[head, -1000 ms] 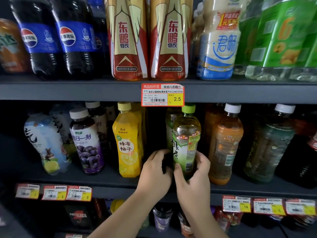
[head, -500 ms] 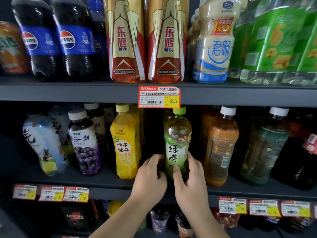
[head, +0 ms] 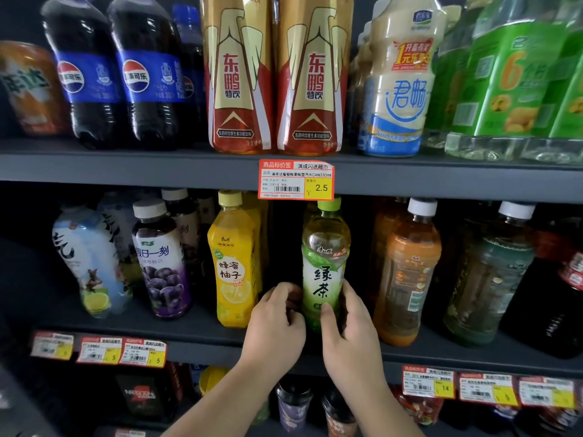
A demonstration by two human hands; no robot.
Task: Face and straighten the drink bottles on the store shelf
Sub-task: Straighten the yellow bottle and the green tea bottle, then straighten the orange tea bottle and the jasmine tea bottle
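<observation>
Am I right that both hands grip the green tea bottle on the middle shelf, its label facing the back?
Not quite. The head view shows the left hand and right hand gripping the green tea bottle on the middle shelf, but its label faces front.

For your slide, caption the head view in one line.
Both hands grip the green tea bottle, label forward.

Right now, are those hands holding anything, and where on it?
Yes: both hands, left hand and right hand, grip the green tea bottle around its lower body, one on each side.
</observation>
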